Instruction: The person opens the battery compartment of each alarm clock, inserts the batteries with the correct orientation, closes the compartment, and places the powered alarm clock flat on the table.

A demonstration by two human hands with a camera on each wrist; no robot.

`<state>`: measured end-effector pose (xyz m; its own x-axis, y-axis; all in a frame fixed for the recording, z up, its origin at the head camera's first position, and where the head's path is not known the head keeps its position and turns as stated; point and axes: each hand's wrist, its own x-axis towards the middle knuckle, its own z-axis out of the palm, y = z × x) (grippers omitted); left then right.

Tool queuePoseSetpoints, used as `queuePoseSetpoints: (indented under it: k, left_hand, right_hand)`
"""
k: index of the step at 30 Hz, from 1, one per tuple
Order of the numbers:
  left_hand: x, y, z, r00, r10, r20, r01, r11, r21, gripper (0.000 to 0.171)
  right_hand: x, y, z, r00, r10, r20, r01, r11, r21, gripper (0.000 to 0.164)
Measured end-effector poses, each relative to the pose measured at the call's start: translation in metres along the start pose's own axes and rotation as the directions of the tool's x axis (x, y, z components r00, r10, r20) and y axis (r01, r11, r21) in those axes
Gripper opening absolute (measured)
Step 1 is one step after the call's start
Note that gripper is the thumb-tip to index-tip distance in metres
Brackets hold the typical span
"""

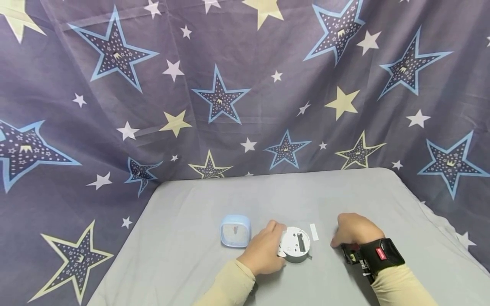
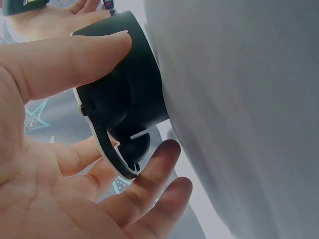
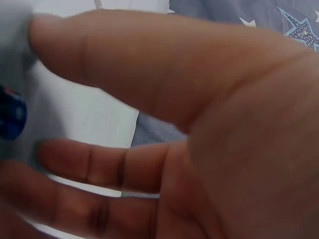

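My left hand [image 1: 266,250] grips a round alarm clock [image 1: 294,243] by its edge, the white back with a dark battery slot facing up. In the left wrist view the thumb presses the clock's black side [image 2: 137,79], while the ring and little fingers extend below it. Low over the grey cloth, my right hand [image 1: 356,229] has its fingers pointing down. The right wrist view shows a blue battery [image 3: 13,114] at the left edge, between the spread thumb and fingers, partly cut off by the frame.
A white strip [image 1: 314,232], like a battery cover, lies just right of the round clock. Left of my left hand stands a light blue square clock [image 1: 235,231]. A grey cloth [image 1: 183,221] covers the table, and a starry curtain [image 1: 245,140] hangs behind it.
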<state>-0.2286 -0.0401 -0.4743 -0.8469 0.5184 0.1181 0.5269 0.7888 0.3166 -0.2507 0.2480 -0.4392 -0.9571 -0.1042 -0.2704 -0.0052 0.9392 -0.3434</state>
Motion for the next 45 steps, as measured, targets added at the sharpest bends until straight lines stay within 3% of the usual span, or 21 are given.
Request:
queuePoseSetpoints:
  k: [13, 23, 32, 37, 45]
  left_hand:
    - [-0.001, -0.001, 0.003, 1.0, -0.018, 0.001, 0.018, 1.0, -0.022, 0.088]
    - [-0.001, 0.0, 0.001, 1.0, -0.016, -0.004, 0.016, 1.0, -0.021, 0.087]
    - [-0.001, 0.0, 0.001, 1.0, -0.009, -0.008, 0.008, 1.0, -0.017, 0.087]
    - [0.0, 0.0, 0.001, 1.0, -0.007, -0.01, 0.007, 1.0, -0.018, 0.087]
    - [0.001, -0.001, 0.0, 1.0, -0.005, -0.011, 0.005, 1.0, -0.009, 0.088]
  right_hand:
    - [-0.002, -0.001, 0.005, 0.999, -0.047, -0.007, 0.047, 0.997, -0.066, 0.024]
    - [-0.001, -0.001, 0.005, 0.997, -0.07, -0.025, 0.069, 0.997, -0.044, 0.024]
    - [-0.001, -0.004, 0.002, 0.997, -0.058, -0.057, 0.059, 0.998, 0.015, 0.013]
    - [-0.003, -0.009, -0.006, 0.988, -0.117, -0.096, 0.119, 0.993, 0.017, 0.013]
    - [-0.004, -0.022, -0.016, 0.951, -0.241, -0.191, 0.25, 0.968, 0.022, 0.014]
